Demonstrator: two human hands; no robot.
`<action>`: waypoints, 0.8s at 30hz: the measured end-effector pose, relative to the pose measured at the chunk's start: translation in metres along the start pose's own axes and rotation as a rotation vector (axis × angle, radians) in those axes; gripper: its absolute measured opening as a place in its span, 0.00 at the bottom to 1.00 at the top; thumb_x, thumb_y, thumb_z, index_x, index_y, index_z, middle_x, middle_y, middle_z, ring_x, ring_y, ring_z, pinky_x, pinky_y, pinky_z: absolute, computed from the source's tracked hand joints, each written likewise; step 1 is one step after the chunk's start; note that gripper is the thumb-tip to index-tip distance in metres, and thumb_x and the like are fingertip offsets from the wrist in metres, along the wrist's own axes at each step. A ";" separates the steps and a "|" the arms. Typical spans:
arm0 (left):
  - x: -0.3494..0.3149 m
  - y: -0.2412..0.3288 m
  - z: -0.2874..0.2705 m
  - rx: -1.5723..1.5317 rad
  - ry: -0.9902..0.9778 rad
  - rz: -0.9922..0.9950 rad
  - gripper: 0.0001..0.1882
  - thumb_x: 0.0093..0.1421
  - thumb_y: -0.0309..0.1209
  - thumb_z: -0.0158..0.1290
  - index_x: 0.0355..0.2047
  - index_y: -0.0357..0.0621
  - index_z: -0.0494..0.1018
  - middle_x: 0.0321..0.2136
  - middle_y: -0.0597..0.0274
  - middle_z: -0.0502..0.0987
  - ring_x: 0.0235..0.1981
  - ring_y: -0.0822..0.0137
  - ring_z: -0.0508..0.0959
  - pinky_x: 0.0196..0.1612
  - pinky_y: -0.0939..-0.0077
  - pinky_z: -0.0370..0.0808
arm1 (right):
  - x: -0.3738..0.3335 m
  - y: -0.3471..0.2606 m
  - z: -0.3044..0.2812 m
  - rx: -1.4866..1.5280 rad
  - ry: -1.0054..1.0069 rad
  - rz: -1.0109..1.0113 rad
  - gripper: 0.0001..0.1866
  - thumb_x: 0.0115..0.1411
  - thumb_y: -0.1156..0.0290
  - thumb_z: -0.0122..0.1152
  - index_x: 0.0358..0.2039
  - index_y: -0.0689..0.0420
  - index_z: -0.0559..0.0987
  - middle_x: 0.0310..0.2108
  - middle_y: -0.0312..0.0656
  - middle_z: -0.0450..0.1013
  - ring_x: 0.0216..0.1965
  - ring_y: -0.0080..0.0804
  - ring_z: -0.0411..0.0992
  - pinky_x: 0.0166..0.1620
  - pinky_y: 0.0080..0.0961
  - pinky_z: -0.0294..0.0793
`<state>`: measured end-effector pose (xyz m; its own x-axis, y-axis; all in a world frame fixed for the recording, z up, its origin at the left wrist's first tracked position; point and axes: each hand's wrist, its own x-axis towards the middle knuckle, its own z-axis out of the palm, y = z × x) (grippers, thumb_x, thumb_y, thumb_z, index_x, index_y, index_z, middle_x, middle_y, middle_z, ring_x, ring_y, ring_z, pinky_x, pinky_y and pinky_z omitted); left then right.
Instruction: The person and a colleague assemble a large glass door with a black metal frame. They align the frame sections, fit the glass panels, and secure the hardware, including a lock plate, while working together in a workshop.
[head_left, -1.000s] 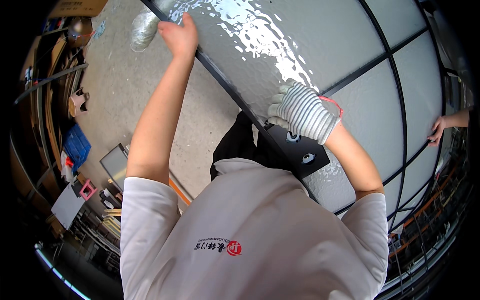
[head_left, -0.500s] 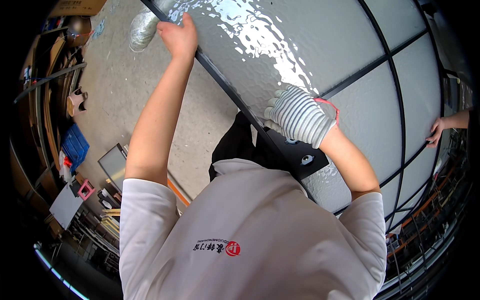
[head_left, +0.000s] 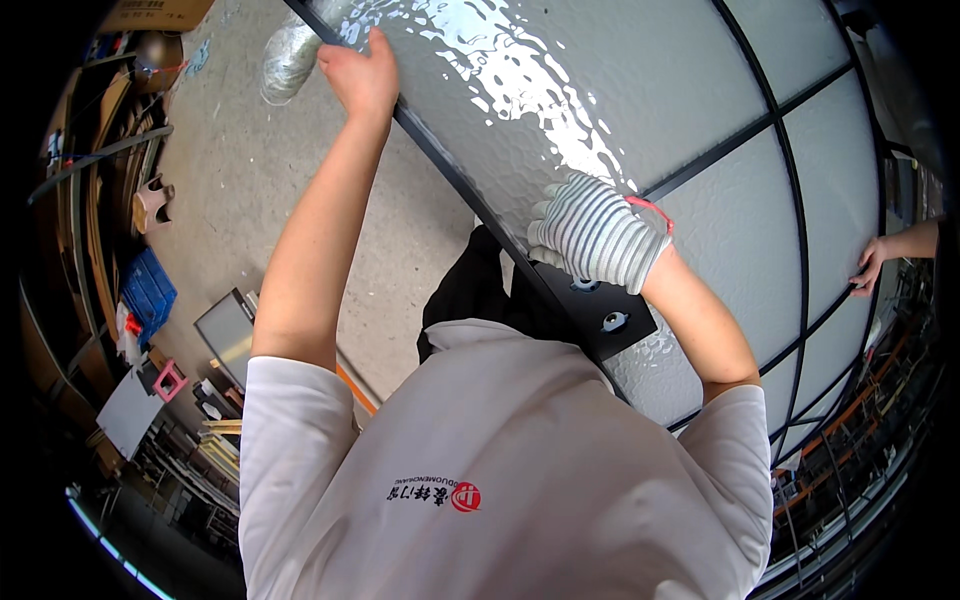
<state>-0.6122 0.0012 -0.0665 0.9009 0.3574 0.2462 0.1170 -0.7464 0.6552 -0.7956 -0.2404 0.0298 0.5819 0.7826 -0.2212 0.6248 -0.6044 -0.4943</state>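
Right hand (head_left: 597, 230) has shifted slightly on the already glazed panel (head_left: 650, 100), grip unclear; left hand (head_left: 363, 76) clamps its rim (head_left: 452, 172), remaining work not visible.

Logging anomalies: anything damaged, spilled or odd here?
One oddity: the right hand wears a white knit glove with grey stripes, while the left hand, gripping the black-framed rippled-glass panel, is bare. Bright white streaks on it look like reflections, not a spill. No damage stands out.

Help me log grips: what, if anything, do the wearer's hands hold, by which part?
The left hand holds the textured-glass panel by its dark frame; whether the gloved right hand grips anything is unclear.
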 end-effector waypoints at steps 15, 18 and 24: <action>-0.001 0.005 -0.002 0.001 -0.002 -0.009 0.34 0.53 0.42 0.58 0.40 0.15 0.61 0.40 0.28 0.71 0.44 0.40 0.74 0.49 0.57 0.70 | 0.003 0.007 0.001 -0.060 -0.042 -0.048 0.08 0.56 0.63 0.53 0.27 0.50 0.79 0.30 0.32 0.74 0.40 0.33 0.70 0.47 0.31 0.68; -0.001 0.006 -0.004 -0.017 -0.030 -0.020 0.33 0.53 0.41 0.58 0.40 0.16 0.61 0.42 0.28 0.69 0.45 0.40 0.72 0.50 0.57 0.69 | 0.002 0.002 -0.006 -0.090 -0.072 0.019 0.09 0.57 0.63 0.52 0.29 0.51 0.80 0.29 0.34 0.74 0.40 0.32 0.71 0.44 0.30 0.68; -0.002 0.006 -0.005 -0.047 -0.056 -0.036 0.32 0.53 0.40 0.58 0.41 0.17 0.60 0.43 0.29 0.67 0.46 0.40 0.71 0.50 0.57 0.68 | 0.004 -0.008 -0.007 -0.236 -0.121 -0.012 0.07 0.53 0.67 0.53 0.27 0.52 0.79 0.26 0.35 0.74 0.35 0.32 0.73 0.38 0.30 0.69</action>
<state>-0.6151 -0.0012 -0.0597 0.9186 0.3505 0.1825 0.1310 -0.7058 0.6962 -0.7943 -0.2332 0.0387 0.5162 0.7933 -0.3228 0.7435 -0.6022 -0.2908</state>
